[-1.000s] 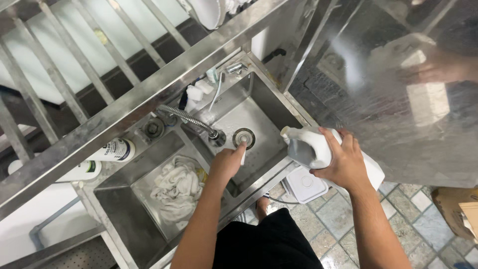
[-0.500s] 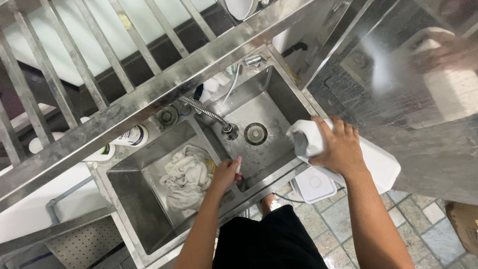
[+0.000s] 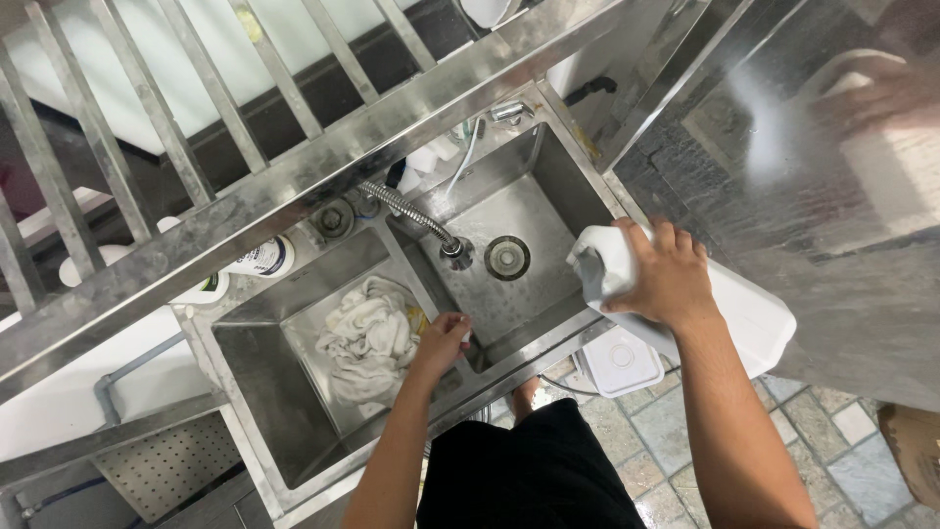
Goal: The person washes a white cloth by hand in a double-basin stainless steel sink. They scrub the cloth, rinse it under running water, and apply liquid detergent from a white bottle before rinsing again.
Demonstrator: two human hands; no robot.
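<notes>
A steel double sink (image 3: 548,167) lies below me. My right hand (image 3: 661,274) grips a large white plastic jug (image 3: 754,318), held tilted over the right basin's near edge. My left hand (image 3: 443,341) rests closed on the divider between the basins, with something small and white pinched in its fingers; I cannot tell what it is. A crumpled white cloth (image 3: 367,338) lies in the left basin, just left of that hand. The flexible metal faucet (image 3: 416,216) reaches over the right basin, near the drain (image 3: 506,257).
A steel rack with bars (image 3: 245,196) crosses above the sink. Bottles (image 3: 259,260) stand behind the left basin. A shiny steel counter (image 3: 803,147) lies to the right. A white square lid (image 3: 622,360) sits on the tiled floor (image 3: 832,460) beneath the jug.
My left hand drew back from over the right basin's drain to the divider beside the cloth. The jug stayed in my right hand, shifted slightly.
</notes>
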